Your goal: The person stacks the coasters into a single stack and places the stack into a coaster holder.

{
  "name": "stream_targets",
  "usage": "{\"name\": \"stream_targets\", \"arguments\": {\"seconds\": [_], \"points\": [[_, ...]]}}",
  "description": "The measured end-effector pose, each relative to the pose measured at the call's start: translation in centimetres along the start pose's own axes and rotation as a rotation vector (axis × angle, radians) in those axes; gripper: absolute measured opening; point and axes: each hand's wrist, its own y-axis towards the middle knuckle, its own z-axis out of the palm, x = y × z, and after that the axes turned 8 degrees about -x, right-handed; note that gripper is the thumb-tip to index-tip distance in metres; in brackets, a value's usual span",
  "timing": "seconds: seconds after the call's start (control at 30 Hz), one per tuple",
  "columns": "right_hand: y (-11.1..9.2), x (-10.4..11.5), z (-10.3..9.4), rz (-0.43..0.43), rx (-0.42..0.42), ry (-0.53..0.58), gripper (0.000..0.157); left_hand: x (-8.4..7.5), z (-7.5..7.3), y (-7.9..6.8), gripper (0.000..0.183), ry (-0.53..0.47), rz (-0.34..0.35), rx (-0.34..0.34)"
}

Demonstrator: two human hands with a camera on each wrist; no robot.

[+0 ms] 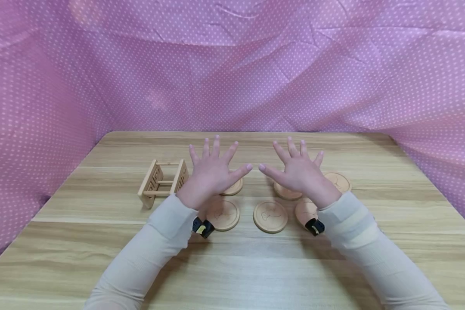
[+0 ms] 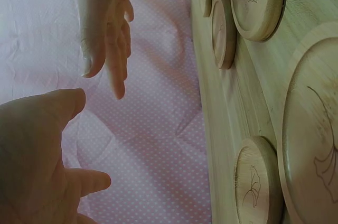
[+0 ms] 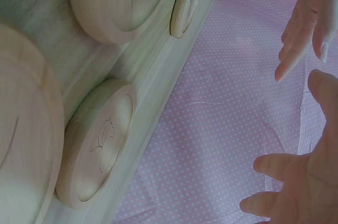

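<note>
Left hand [image 1: 211,174]: raised above the table [image 1: 232,275], back of the hand upward, fingers straight and spread apart, thumb pointing right.
Right hand [image 1: 300,172]: its mirror image, also in the air, fingers fanned apart, thumb pointing left; from where I stand, a small gap separates the two thumb tips.
Wooden discs: six in sight, flat on the wood. Under and beside the left hand lie a far-left disc [image 1: 233,189], partly hidden, and a near-left disc [image 1: 224,215]. A middle disc [image 1: 270,216] sits at the near side, between the arms. Around the right hand are a far disc [image 1: 288,193], a near-right disc [image 1: 304,210] and a far-right disc [image 1: 339,181].
Disc tops: raised rims, thin dark line drawings inside.
Wooden rack [image 1: 164,182]: left of the left hand, two fretwork sides joined by bars.
Sleeves [image 1: 151,254]: pale, both arms.
Backdrop cloth [image 1: 232,86]: pink-purple, white dots, behind the far edge.
</note>
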Motion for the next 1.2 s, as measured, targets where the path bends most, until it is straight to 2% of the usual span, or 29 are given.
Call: {"name": "stream_targets", "arguments": {"seconds": [0.3, 0.5, 0.67, 0.77, 1.0, 1.2], "points": [[-0.4, -0.1, -0.3, -0.021, -0.002, 0.027, 0.090, 0.5, 0.2, -0.1, 0.080, -0.003, 0.014, -0.022], [-0.7, -1.2, -0.7, -0.081, -0.019, 0.125, 0.090, 1.8, -0.1, -0.3, 0.079, -0.080, 0.038, -0.115], [-0.9, -3.1, -0.7, -0.179, 0.026, 0.276, 0.080, 3.5, -0.2, -0.7, 0.078, -0.135, 0.060, -0.146], [-1.2, -4.4, -0.8, -0.207, 0.049, 0.354, 0.074, 4.7, -0.3, -1.1, 0.077, -0.189, 0.057, -0.144], [-2.2, -7.0, -1.6, -0.166, 0.065, 0.436, 0.071, 8.2, -1.5, -2.8, 0.077, -0.257, 0.026, -0.149], [-2.7, -9.4, -1.6, -0.155, 0.088, 0.537, 0.072, 11.5, -2.1, -4.6, 0.064, -0.306, 0.027, -0.204]]}}
